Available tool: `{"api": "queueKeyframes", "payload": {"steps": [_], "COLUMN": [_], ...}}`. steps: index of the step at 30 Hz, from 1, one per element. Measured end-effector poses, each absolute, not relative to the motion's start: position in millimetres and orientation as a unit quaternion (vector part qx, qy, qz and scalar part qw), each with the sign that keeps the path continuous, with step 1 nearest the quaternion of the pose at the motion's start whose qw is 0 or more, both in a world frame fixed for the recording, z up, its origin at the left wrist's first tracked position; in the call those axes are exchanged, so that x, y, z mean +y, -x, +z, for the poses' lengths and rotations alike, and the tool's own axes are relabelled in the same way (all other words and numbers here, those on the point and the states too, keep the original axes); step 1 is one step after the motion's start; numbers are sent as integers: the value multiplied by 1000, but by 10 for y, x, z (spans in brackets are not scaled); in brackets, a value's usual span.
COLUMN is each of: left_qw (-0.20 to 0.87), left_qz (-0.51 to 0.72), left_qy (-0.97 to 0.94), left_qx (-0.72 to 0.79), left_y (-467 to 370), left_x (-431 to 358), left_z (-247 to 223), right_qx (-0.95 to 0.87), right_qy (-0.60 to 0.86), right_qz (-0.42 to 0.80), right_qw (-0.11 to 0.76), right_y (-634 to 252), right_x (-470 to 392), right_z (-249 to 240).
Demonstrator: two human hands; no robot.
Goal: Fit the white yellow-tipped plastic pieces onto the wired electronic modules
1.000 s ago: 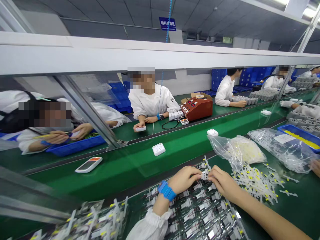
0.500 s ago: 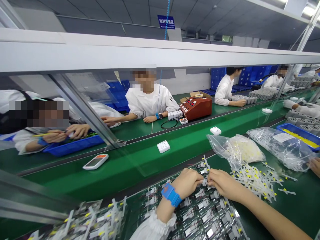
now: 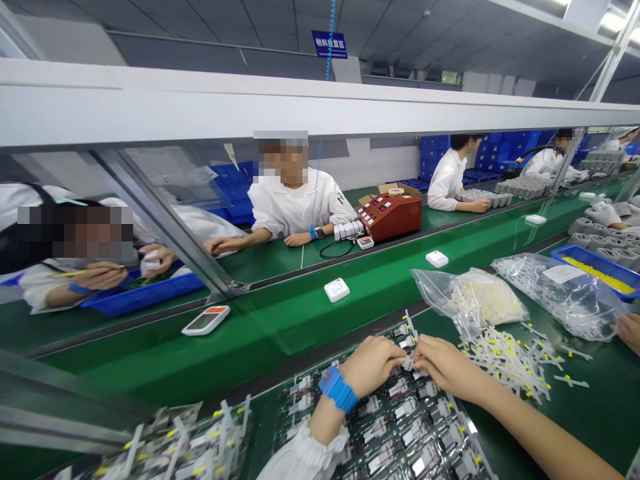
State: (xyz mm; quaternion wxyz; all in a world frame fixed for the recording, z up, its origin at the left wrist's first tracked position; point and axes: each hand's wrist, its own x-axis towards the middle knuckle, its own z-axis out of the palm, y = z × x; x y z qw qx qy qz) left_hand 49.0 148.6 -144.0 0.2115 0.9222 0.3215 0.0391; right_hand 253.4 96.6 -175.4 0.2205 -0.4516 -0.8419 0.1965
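Note:
My left hand point(image 3: 376, 363), with a blue band at the wrist, and my right hand point(image 3: 440, 360) meet over the far part of a clear tray point(image 3: 470, 427). The fingers of both are pinched around a small whitish part point(image 3: 409, 362) in one of its compartments; the fingertips cover most of it. Rows of small grey-white parts with thin wires point(image 3: 403, 410) fill the tray. Just beyond my fingers a white plastic stick point(image 3: 411, 323) stands up from it. Right of my right hand lies a loose heap of white sticks with yellow bits point(image 3: 515, 363).
A second tray with white sticks point(image 3: 175, 447) is at the lower left. Behind the heap lie two clear bags point(image 3: 493, 300) and a blue bin point(image 3: 595, 270). A green conveyor point(image 3: 280, 320) carries white devices point(image 3: 337, 290). Co-workers point(image 3: 300, 200) sit across it; another person's hand point(image 3: 629, 330) shows at right.
The white devices on the conveyor have shifted to the right. My hands stay at the same spot in the tray. At the far left, a co-worker's hands have moved apart, one holding a white item.

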Motion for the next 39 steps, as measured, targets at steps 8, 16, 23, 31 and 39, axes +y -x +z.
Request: {"api": "queueKeyframes", "payload": {"steps": [8,16,23,31,39], "left_qw": [271,314,322,264,132], "left_qz": [84,137,144,127,87], "left_qy": [-907,-880,-877,-871,-822], "left_qx": [311,329,326,395,548], "left_y": [-448,-337,-418,-386,-200], "left_x": [1559,1624,1572,1611,1758], "left_z": [-1501,-1388,-1419,-1432,-1633], "right_qx": [-806,-725,-773,-746,-724], "right_qy": [450,493,449,462,484], "right_qz": [249,243,227,239,224], "right_qw": [294,415,386,416,438], "right_y": [-2553,-2522,-2485,-2483,-2508], "right_x": [1009,1025,1017,1010,1025], "right_z": [-1809,-1882,-1878,-1847,-1848]}}
